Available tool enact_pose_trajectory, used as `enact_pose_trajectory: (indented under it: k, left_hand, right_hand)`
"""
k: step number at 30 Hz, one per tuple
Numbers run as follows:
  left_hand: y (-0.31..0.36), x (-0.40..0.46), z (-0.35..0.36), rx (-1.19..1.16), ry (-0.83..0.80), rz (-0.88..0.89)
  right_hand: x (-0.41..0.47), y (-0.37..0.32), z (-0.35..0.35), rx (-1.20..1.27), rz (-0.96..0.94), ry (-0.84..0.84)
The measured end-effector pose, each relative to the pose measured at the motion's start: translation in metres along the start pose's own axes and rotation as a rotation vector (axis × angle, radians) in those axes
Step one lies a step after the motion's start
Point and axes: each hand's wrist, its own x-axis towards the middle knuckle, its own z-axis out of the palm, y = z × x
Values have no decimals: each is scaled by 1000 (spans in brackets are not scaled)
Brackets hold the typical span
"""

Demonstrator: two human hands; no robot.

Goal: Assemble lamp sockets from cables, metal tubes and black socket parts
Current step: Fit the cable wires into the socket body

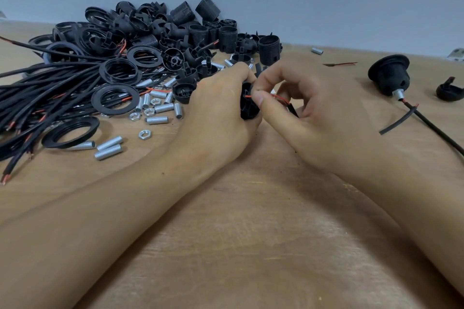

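**A:** Head view, looking down at your hands. What have you got there?

**B:** My left hand (221, 105) is wrapped around a black socket part (247, 108), fingers curled over the top of it. It sits between my two hands, just above the wooden table (251, 221), near the middle of it.

**A:** And the other hand?

**B:** My right hand (308, 108) pinches a thin red wire (278, 97) between thumb and forefinger, right at the socket part. The wire comes out of a black cable (292, 110) that runs under my curled fingers. Whether the wire tip is inside the part, I can't tell; my thumb covers it.

**A:** What's on your left?

**B:** A pile of black socket parts (175, 30) against the wall, flat black rings (115, 99) in front of it, and a bundle of black cables (37, 98) with red ends lying across the table. Short metal tubes (108, 150) and nuts (144, 134) are scattered just beside the rings.

**A:** And on the right?

**B:** A finished socket (389, 74) lying on its side, a metal tube sticking out of it with its cable trailing toward me. A black cap (449, 90) lies near it, and one lone tube (316, 51) sits farther back.
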Motion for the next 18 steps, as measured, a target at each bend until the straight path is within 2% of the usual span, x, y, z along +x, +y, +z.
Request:
enact_pose_trajectory:
  k: [5, 10, 13, 15, 18]
  left_hand:
    - [-3, -3, 3, 43, 4, -16]
    - [-9, 3, 3, 23, -34, -124]
    - [-12, 3, 2, -8, -90, -172]
    - [-13, 4, 0, -18, -135, -208]
    - [-14, 5, 0, -30, -171, -226]
  right_hand:
    - [-2, 1, 4, -19, 13, 5]
    - [5, 5, -5, 334, 294, -68]
    - [12, 18, -36, 188, 389, -94]
    - [12, 25, -61, 122, 423, -239]
    - [6, 30, -79, 76, 505, -586]
